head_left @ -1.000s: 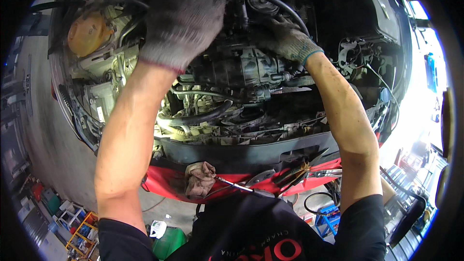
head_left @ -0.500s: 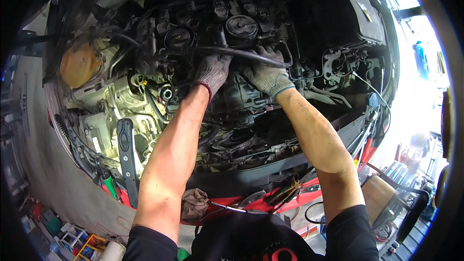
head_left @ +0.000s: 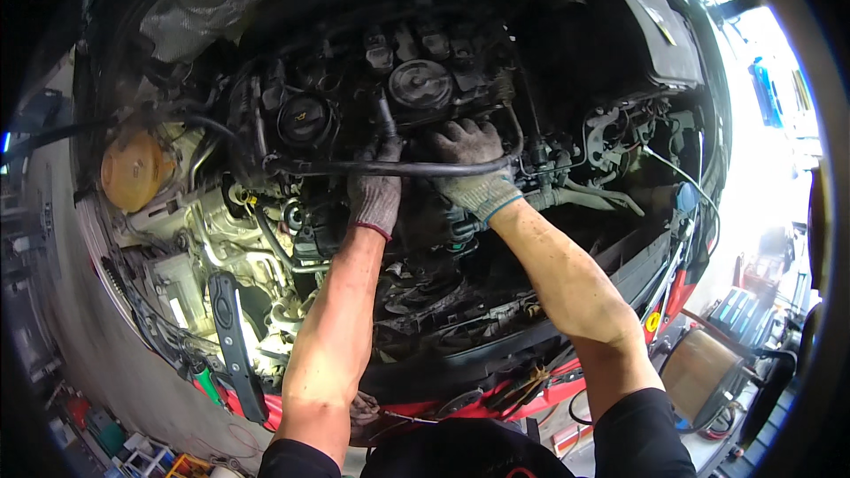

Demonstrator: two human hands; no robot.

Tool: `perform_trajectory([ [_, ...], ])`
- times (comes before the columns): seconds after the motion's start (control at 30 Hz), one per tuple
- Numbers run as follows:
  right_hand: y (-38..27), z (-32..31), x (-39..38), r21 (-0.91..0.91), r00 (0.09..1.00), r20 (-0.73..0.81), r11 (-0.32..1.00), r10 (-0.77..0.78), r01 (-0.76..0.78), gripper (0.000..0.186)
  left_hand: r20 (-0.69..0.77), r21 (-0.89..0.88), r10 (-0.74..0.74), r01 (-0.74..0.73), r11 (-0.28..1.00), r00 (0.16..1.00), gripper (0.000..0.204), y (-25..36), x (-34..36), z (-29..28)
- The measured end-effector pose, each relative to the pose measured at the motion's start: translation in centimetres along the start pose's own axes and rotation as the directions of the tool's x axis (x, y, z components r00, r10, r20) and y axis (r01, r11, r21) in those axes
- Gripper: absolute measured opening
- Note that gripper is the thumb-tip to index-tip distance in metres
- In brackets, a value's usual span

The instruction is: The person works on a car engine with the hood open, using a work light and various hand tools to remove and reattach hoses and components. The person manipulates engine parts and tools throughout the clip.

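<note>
Both my hands, in grey knit gloves, reach into a car's engine bay. My left hand [head_left: 375,195], with a maroon cuff, is closed at the lower end of an upright metal tube [head_left: 384,111], partly behind a curved black hose [head_left: 328,167]. My right hand [head_left: 469,173], with a blue cuff, has curled fingers just right of it, around the same hose's right stretch; what they grip is hidden. Above them sit a round pulley-like cover [head_left: 420,85] and a black oil cap [head_left: 304,121].
An orange reservoir [head_left: 133,168] is at left, a black box [head_left: 655,35] upper right. A metal bracket [head_left: 232,336] and green-handled tool [head_left: 209,385] lie by the lower left. The red front edge [head_left: 522,403] carries tools; a cart [head_left: 699,372] stands outside at right.
My left hand has dropped from high across the engine to below the hose. The engine top now shows. Both hands sit lower in view than half a second ago, as the view has shifted.
</note>
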State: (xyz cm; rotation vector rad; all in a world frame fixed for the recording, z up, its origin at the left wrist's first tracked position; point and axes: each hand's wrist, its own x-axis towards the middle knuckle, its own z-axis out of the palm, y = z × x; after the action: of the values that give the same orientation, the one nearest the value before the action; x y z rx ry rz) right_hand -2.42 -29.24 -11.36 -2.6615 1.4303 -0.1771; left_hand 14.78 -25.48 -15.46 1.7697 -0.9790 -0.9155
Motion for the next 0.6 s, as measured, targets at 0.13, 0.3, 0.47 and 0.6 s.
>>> perform_trajectory([
  [0.13,1.2,-0.5,-0.1,0.067,0.996,0.084,0.997,-0.031,0.026,0.051,0.289,0.170,0.031,-0.083,0.982,0.957,0.050,2.4,0.5,-2.3],
  [0.3,-4.9,-9.8,-6.4,0.136,0.954,0.203,0.971,-0.221,0.196,0.035,0.430,0.249,-0.117,0.007,0.969,0.895,0.029,9.0,-1.3,-8.2],
  [0.47,-8.0,-13.4,-24.5,0.434,0.967,-0.040,0.867,-0.251,0.243,0.034,0.291,0.005,-0.096,0.099,0.995,0.952,0.046,11.0,-11.9,-17.4],
  [0.6,-11.1,-15.3,-35.0,0.549,0.989,-0.060,0.832,0.133,-0.078,0.030,0.150,0.114,-0.158,0.142,0.983,0.976,0.047,7.9,-17.5,-22.8],
])
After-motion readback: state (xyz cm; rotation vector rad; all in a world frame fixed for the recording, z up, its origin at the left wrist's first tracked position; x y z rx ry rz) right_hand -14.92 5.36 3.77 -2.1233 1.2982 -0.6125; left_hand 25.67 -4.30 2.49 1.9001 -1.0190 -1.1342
